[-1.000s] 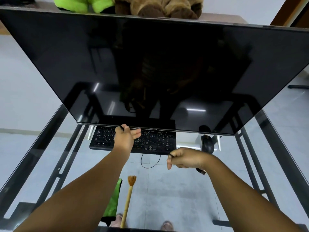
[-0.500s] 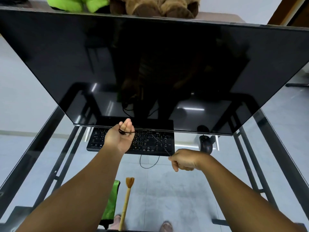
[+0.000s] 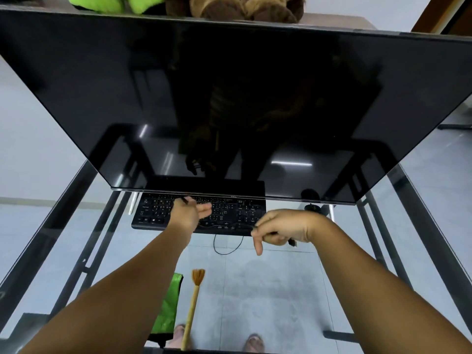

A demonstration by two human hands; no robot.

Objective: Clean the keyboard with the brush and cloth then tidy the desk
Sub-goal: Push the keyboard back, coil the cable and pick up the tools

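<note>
A black keyboard (image 3: 155, 213) lies on the glass desk (image 3: 281, 290) under the monitor's lower edge. Above its middle, my left hand (image 3: 189, 215) has its fingers stretched to the right, and the thin black keyboard cable (image 3: 227, 247) runs over the hand near the thumb. At the keyboard's right end, my right hand (image 3: 281, 226) pinches the same cable, with the plug end sticking out by the wrist. A slack loop of cable hangs on the glass between my hands. The wooden brush (image 3: 194, 302) and the green cloth (image 3: 168, 307) lie near the front edge, between my forearms.
A big dark monitor (image 3: 229, 98) tilts over the back half of the desk. A black mouse (image 3: 313, 208) sits just right of the keyboard, behind my right hand. Plush toys (image 3: 229, 6) rest behind the monitor. The desk's dark metal frame runs along both sides.
My left hand opened out from a curled pose with the cable, its fingers now pointing right. My right hand shifted slightly right and toward me, still pinching the cable.
</note>
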